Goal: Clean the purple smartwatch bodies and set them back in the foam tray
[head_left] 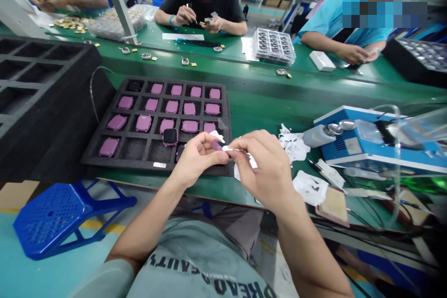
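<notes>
Just past the front right corner of a black foam tray (226, 102), my left hand (197, 156) pinches a small purple watch case (217, 145). My right hand (263, 163) is closed at the same case, its fingertips pressed on a small white piece (226, 148). The fingers hide much of both pieces. Several purple watch cases (143, 123) lie in the tray's compartments. One dark-faced watch (170, 137) rests on the dividers left of my left hand, and another dark one shows partly beside my fingers.
White sheets with small black bits (310, 187) lie right of my hands, near a bottle (318, 135) and a blue machine (370, 139). A large black foam tray (45, 116) stands left. A blue stool (52, 216) is below. Across the bench, people handle small parts.
</notes>
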Motion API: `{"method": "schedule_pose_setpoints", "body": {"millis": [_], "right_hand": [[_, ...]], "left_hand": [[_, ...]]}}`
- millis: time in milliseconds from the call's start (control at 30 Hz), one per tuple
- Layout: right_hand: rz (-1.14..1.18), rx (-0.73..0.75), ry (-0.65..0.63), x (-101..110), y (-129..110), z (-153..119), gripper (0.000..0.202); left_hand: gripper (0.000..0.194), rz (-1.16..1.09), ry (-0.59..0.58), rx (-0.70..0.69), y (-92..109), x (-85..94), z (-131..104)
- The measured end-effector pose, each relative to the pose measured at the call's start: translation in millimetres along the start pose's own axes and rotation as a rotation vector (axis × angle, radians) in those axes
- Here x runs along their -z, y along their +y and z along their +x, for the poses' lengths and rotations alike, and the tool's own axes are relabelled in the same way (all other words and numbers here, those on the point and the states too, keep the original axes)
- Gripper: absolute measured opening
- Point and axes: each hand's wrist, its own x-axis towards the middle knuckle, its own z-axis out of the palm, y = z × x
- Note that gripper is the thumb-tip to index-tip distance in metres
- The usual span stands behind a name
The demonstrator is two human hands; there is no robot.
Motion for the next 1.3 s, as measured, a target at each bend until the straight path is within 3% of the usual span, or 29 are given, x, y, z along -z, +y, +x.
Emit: {"method": "schedule_pose_setpoints", "body": {"millis": [233,467,700,1100,1300], "right_hand": [[0.016,0.014,-0.01,3,5,-3,0.011],[0.03,0.044,-0.023,2,5,-4,0.01],[-0.057,-0.001,-0.062,0,28,-22,0.011],[0.026,-0.025,0.06,0,29,-21,0.009],[0.174,-0.071,0.078,3,19,-19,0.01]], "left_hand": [[0.057,-0.04,-0.042,0.032,1,0.3,-1],[0.054,0.02,0.002,-0.039,-1,-0.4,-1],[0.062,-0.086,-0.125,0.077,6,5.2,-2],[0.06,-0.086,-0.16,0.065,10,4.6,-2],[0.06,-0.102,-0.162,0.075,10,5.6,-2]]}}
